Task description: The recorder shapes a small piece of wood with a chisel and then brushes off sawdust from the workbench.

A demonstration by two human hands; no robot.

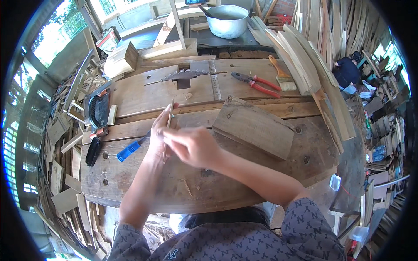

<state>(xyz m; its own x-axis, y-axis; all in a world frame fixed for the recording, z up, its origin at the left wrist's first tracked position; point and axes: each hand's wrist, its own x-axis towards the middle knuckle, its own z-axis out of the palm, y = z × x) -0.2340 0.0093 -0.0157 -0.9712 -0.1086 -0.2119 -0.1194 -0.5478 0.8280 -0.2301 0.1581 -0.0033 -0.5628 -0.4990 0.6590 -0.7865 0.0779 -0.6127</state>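
My left hand (157,135) grips a thin wooden piece (170,111) held on edge over the bench. My right hand (196,145), slightly blurred, is curled against that piece; whatever its fingertips hold is hidden. A blue-handled tool (128,150) lies just left of my left hand, its far end concealed by it. A black clip-like object (92,151) and a dark hand tool (97,111) lie farther left. To the right rests a flat wooden board (252,126). Beyond are red-handled pliers (263,85), a paintbrush (286,80) and a toothed saw blade (192,75) in the bench.
The worn workbench (100,191) has long boards (305,65) along its right. At the back stand a metal pot (227,26) and a wood block (119,61). Scrap wood (61,182) is piled at left. Another person (346,71) bends among stacked wood at far right.
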